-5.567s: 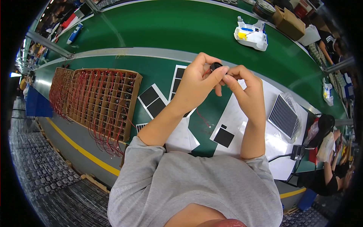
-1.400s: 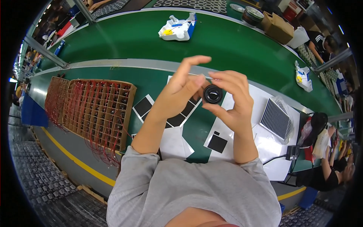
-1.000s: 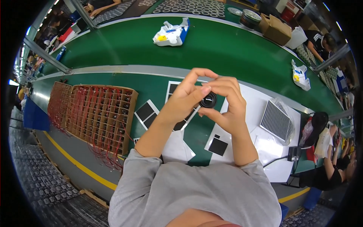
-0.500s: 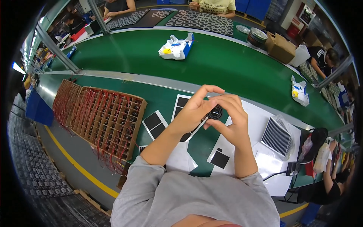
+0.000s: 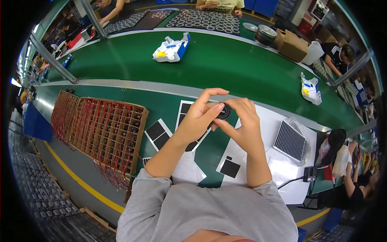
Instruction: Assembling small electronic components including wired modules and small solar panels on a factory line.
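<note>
Between my two hands, above the green bench, is a small round black part (image 5: 225, 111) with a ringed rim. My left hand (image 5: 200, 115) pinches it from the left, its thumb lying over the part's face. My right hand (image 5: 244, 121) curls around its right side, with fingers at the top and thumb below. The fingers cover much of the part, so its exact kind is unclear. Below my hands lie white sheets bearing black rectangular pads (image 5: 158, 134). Another sheet with a black square (image 5: 230, 166) lies near my right forearm.
Divided cardboard boxes (image 5: 107, 135) of black parts with red wires stand at left. White-and-blue housings (image 5: 172, 48) sit on the green conveyor (image 5: 242, 60) beyond a metal rail. A striped pad stack (image 5: 290, 142) lies at right, beside a black cable. Co-workers sit across the conveyor.
My left thumb has moved across the part's face, and the part shows less of its front. The whole view has shifted slightly, so most surroundings appear farther left.
</note>
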Action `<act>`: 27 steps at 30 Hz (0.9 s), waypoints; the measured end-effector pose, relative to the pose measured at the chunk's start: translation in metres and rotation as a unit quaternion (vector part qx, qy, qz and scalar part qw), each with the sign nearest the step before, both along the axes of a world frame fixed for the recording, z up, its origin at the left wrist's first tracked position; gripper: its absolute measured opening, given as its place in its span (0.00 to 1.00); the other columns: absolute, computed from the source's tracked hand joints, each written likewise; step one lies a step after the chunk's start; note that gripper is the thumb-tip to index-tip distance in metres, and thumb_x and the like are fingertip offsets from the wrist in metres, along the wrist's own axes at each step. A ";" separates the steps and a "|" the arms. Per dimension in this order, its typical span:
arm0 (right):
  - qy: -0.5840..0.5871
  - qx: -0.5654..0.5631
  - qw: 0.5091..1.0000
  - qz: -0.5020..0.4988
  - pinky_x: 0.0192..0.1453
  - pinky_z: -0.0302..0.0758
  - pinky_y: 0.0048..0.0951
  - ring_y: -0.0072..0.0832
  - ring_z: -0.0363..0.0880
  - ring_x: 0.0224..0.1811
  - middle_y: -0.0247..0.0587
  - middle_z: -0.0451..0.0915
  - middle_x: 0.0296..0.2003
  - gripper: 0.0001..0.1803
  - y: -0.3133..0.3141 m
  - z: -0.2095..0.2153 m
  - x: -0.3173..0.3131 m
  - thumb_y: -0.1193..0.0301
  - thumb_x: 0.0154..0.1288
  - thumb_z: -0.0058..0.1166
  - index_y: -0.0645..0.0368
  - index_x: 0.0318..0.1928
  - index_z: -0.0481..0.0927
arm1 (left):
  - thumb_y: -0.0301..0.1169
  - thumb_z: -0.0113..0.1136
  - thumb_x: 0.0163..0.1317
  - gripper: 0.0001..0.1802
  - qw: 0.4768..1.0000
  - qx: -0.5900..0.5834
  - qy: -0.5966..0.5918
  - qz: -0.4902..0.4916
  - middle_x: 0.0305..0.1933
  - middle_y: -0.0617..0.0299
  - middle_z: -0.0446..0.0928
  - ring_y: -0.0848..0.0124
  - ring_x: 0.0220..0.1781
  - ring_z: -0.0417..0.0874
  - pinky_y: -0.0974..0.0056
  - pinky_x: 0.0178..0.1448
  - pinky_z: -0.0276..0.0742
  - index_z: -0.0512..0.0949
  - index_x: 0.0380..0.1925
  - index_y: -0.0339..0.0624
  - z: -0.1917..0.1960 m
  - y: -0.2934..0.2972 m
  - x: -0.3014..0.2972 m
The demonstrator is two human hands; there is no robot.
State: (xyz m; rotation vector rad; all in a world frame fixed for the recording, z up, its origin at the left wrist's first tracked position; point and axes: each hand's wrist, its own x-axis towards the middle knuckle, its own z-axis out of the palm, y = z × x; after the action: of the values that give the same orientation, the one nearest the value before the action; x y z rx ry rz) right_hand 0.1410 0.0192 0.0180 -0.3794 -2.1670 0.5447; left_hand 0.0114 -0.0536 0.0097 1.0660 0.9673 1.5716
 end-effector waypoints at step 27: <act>-0.009 -0.006 1.000 -0.002 0.39 0.62 0.30 0.32 0.69 0.30 0.37 0.72 0.25 0.16 0.011 -0.014 -0.005 0.70 0.39 0.61 0.61 0.32 0.74 | 0.33 0.52 0.58 0.23 0.998 -0.039 0.056 0.005 0.25 0.66 0.67 0.83 0.20 0.64 0.79 0.21 0.59 0.61 0.52 0.39 -0.003 0.011 0.004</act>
State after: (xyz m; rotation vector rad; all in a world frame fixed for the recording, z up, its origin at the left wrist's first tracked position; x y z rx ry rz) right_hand 0.1362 0.0303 0.0037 -0.3969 -2.1799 0.5545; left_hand 0.0158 -0.0425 0.0065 1.1055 1.1025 1.4822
